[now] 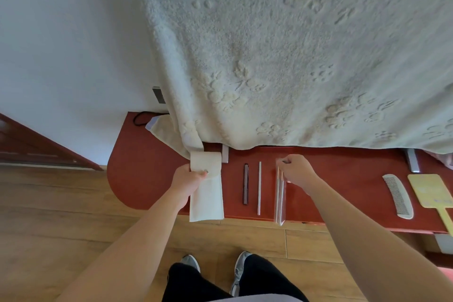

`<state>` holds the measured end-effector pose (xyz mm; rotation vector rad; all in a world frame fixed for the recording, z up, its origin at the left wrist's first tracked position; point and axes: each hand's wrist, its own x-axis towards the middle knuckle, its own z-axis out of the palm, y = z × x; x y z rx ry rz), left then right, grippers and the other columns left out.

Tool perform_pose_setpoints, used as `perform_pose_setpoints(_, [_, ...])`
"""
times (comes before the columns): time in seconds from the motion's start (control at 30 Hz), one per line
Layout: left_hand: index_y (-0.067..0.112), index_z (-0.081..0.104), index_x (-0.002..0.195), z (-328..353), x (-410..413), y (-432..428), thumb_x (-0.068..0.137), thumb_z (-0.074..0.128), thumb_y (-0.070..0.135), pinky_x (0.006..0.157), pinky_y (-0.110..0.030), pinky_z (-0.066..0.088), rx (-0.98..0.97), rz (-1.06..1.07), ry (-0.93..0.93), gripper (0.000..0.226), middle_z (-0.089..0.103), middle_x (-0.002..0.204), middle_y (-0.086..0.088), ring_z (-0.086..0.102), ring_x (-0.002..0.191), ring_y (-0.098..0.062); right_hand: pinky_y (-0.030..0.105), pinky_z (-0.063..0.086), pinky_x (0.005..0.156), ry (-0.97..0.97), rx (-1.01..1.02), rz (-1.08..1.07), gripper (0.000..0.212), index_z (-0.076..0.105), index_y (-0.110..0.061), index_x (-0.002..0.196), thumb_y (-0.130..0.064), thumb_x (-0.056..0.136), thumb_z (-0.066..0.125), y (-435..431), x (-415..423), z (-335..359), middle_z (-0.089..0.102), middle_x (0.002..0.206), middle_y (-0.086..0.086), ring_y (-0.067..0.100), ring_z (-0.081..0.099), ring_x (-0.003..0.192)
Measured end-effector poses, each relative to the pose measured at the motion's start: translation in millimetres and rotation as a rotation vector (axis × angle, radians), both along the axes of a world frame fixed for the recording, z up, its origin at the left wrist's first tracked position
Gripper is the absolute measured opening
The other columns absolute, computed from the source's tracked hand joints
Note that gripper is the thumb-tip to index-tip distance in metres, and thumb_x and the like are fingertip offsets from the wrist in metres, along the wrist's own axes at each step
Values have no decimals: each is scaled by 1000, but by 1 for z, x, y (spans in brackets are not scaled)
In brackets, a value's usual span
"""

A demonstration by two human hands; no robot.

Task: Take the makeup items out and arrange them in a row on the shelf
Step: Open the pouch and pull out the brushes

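- Toward seven o'clock of the view's middle, on the red-brown shelf: cream fabric pouch, flap turned up and open, lying lengthwise from twelve to six, lower end at the shelf's front edge; contents hidden
- Left hand grasping the pouch at its nine o'clock edge, thumb on the front next to a small metal snap
- At three o'clock of the pouch, apart from it: dark slim stick, then thin white stick, both laid twelve to six, side by side and not touching
- Further toward three o'clock: clear plastic sleeve with thin pale sticks inside, count too hard to tell, lower end at the shelf's front edge; lying flat or lifted, cannot tell
- Right hand pinching the sleeve's twelve o'clock end, fingers curled round it
- Well apart at three o'clock: pale comb and, just beside it, yellow flat paddle with a handle, partly cut off by the view's edge
- At twelve o'clock: cream towel with raised paw and flower patterns, hanging down to the back of the shelf
- Under the towel's hem: two grey metal brackets, one by the pouch, the other near the comb
- At the shelf's ten o'clock corner: black cord in a loop
- White wall at ten o'clock, wooden floor from eight to six
- At six o'clock: grey shoes and black trousers
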<state>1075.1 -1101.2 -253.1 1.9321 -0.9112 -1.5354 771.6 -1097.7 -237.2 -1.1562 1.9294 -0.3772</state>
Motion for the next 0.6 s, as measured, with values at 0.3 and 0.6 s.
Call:
perform_pose_setpoints(0.3, [15,67,107,-7,-7,-4,84,75,25,63,-22,47,-120,-51,-193,26,71,96,4,67,86,-10,25,39,52,-13,-2,-1,27,64,-7,80,-28,95,57,-7,4,-20,57,60,3,17,52,54])
perform_pose_setpoints(0.6, [20,68,96,-13,-1,-6,85,73,34,57,-19,43,-196,-191,-424,19,69,86,11,63,77,-3,23,43,53,31,-110,-15,8,68,-20,88,-28,88,69,-6,7,-28,67,72,-2,16,66,69])
